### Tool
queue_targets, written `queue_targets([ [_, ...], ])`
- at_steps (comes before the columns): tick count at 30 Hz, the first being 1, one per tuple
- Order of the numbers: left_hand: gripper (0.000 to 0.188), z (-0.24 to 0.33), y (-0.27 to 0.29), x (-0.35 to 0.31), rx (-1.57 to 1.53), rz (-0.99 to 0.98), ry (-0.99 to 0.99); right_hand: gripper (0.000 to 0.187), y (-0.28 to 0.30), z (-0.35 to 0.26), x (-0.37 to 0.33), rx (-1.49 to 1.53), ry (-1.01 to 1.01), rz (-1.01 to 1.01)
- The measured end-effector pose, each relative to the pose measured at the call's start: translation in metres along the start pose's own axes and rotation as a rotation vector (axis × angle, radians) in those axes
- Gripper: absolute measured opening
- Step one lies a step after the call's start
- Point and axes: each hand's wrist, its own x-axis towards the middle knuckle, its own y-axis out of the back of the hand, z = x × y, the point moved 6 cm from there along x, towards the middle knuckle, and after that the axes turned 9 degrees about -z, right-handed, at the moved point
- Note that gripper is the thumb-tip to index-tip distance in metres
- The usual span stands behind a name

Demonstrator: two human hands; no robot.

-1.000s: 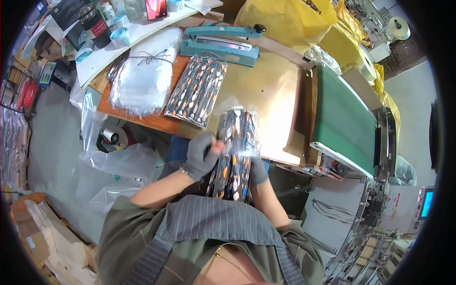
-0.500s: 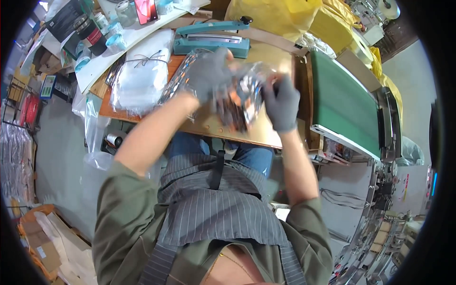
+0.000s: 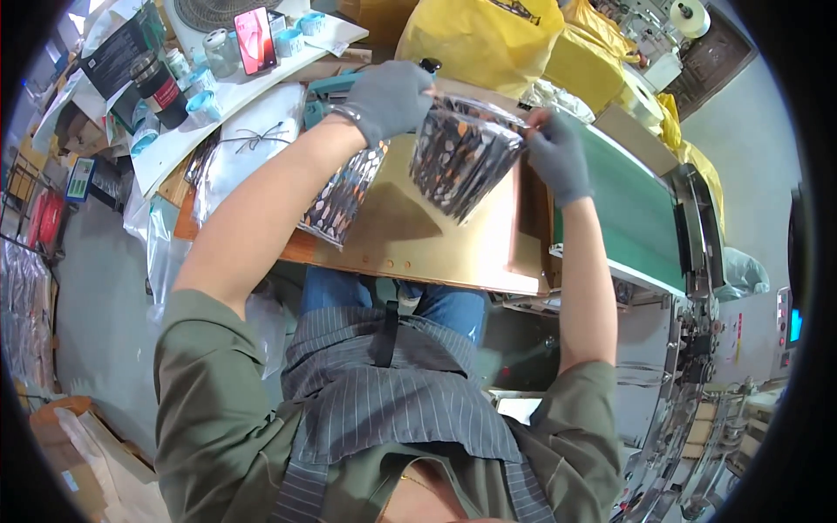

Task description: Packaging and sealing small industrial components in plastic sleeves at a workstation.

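A clear plastic bag [image 3: 464, 161] with dark contents, speckled orange and white, hangs over the brass-coloured worktop [image 3: 392, 235]. Its top edge is stretched between my grey-gloved hands. My left hand [image 3: 391, 100] pinches the upper left corner, and my right hand [image 3: 560, 159] grips the upper right corner. Under my left forearm lies a second similar patterned pack [image 3: 342, 200], partly covered by the arm. Behind my left wrist, a teal impulse sealer [image 3: 327, 87] is mostly hidden.
Clear flat bags [image 3: 240, 152] tied with a cord lie at the left. A white shelf [image 3: 166, 144] holds a phone [image 3: 255, 42], jars and a dark bottle [image 3: 159, 87]. A green conveyor belt [image 3: 623, 205] runs along the right. Yellow bags [image 3: 479, 44] stand behind.
The bag has moved up and right and now hangs stretched between my hands. My right hand has moved right. My left forearm now covers much of the sealer.
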Motion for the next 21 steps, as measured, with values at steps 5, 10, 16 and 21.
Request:
queue_targets([
  [5,0.027,0.01,-0.028,-0.006,-0.246,-0.49,0.162,0.011,0.011,0.008,-0.009,-0.073,-0.195,-0.22],
  [10,0.03,0.011,-0.016,-0.009,-0.366,-0.292,0.116,0.018,0.013,-0.003,-0.019,0.043,-0.355,-0.348],
  [16,0.022,0.045,0.015,-0.026,-0.718,-0.291,0.194,0.023,-0.017,-0.102,-0.031,-0.557,0.576,0.034],
  [21,0.035,0.038,0.07,-0.033,-0.758,0.256,-0.113,0.025,-0.065,-0.078,-0.02,-0.364,0.453,-0.118],
])
